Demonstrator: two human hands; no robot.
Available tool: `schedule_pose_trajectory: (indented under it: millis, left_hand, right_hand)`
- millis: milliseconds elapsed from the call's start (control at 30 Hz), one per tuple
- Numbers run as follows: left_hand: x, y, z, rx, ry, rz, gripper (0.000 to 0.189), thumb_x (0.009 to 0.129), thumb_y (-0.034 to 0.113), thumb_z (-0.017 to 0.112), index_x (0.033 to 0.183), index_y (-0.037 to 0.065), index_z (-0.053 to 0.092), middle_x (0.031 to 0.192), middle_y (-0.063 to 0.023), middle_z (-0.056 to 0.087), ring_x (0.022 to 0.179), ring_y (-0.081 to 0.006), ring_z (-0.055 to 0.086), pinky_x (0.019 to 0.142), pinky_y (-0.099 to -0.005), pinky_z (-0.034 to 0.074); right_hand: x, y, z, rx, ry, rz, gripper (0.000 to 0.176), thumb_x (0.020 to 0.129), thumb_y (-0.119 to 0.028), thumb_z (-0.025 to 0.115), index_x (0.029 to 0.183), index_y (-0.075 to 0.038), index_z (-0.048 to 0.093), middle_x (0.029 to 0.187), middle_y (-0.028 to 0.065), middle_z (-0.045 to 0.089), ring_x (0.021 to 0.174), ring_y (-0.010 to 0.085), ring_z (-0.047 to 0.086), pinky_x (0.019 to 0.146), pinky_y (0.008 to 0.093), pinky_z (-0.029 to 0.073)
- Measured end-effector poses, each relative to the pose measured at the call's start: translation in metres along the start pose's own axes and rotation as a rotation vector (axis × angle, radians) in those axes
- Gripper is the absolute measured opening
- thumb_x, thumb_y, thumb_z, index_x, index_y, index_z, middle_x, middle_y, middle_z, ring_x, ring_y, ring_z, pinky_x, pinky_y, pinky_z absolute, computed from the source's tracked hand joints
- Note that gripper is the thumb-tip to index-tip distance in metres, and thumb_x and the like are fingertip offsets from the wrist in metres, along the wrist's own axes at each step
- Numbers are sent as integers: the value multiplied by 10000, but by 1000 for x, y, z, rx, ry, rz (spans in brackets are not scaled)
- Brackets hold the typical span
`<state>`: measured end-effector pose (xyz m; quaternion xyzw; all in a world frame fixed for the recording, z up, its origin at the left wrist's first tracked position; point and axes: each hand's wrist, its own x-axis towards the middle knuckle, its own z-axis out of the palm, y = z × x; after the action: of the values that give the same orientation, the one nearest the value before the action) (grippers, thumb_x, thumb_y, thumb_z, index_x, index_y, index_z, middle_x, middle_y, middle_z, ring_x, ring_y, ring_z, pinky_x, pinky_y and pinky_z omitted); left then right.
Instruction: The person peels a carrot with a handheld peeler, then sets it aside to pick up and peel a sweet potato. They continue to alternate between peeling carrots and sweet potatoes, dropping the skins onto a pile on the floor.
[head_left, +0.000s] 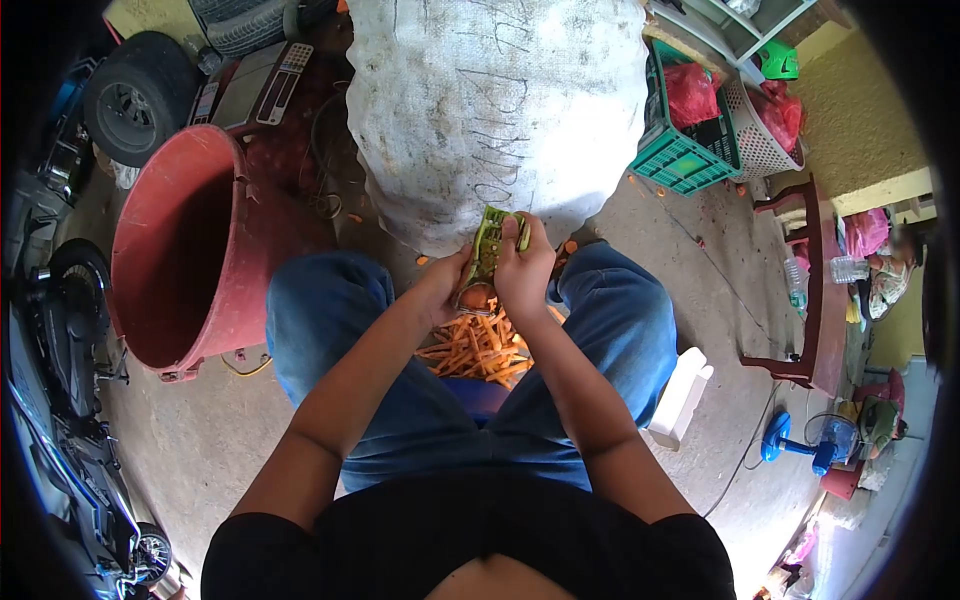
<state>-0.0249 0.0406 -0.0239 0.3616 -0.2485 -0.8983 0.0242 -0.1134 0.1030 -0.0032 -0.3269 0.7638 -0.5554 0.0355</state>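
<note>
Between both hands is a green printed packet [487,248], held tilted above my lap. Its lower end looks clear, with something reddish-orange showing there. My left hand [446,287] is closed on the packet's left edge. My right hand [526,268] grips its right side, with the thumb over the front. Right below them lies a pile of orange sticks [475,348], in what looks like a dark blue container [474,396] between my knees. Whether the packet is sealed or torn cannot be made out.
A large white woven sack [500,120] stands directly ahead. To the left are a big red tub [225,230], a tyre [140,98] and a motorcycle [75,400]. A green crate [690,150], white box [680,398], wooden bench [822,300] and blue fan [800,445] are on the right.
</note>
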Motion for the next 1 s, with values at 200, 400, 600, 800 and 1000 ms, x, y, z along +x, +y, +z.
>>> schedule_pose_trajectory:
  millis: [200, 400, 600, 800, 1000]
  left_hand:
    - [-7, -3, -3, 155, -128, -182, 381, 892, 346, 287, 1032, 38, 462, 882, -87, 556, 733, -164, 568, 661, -277, 479]
    - [-18, 2, 7, 144, -118, -161, 365, 877, 357, 343, 999, 32, 453, 842, -96, 539, 729, -175, 559, 629, -281, 481]
    - [3, 0, -5, -124, -150, -56, 368, 875, 372, 321, 992, 60, 475, 804, -63, 563, 665, -157, 573, 525, -304, 492]
    - [-5, 2, 3, -22, -13, -46, 384, 884, 367, 293, 1012, 52, 472, 822, -63, 568, 687, -162, 577, 562, -318, 498]
    - [-28, -2, 14, 221, -103, -177, 428, 890, 366, 286, 1030, -3, 451, 850, -93, 557, 699, -170, 570, 627, -300, 487]
  right_hand:
    - [36, 46, -7, -61, 160, 142, 216, 820, -166, 482, 740, 31, 518, 568, 154, 527, 476, 248, 503, 470, 342, 397]
    - [69, 61, -38, -32, 344, 286, 230, 825, -171, 486, 722, 32, 518, 560, 99, 538, 489, 145, 505, 456, 286, 393]
    - [7, 11, -3, 130, -16, 85, 214, 833, -177, 474, 802, 29, 521, 621, 159, 536, 537, 245, 510, 510, 318, 394]
    - [2, 4, -1, 72, -40, 135, 230, 842, -180, 469, 808, 44, 511, 635, 116, 541, 544, 168, 493, 528, 299, 394]
    - [70, 82, -25, -121, 331, 241, 208, 808, -151, 491, 743, 44, 519, 580, 161, 542, 481, 234, 515, 460, 349, 385]
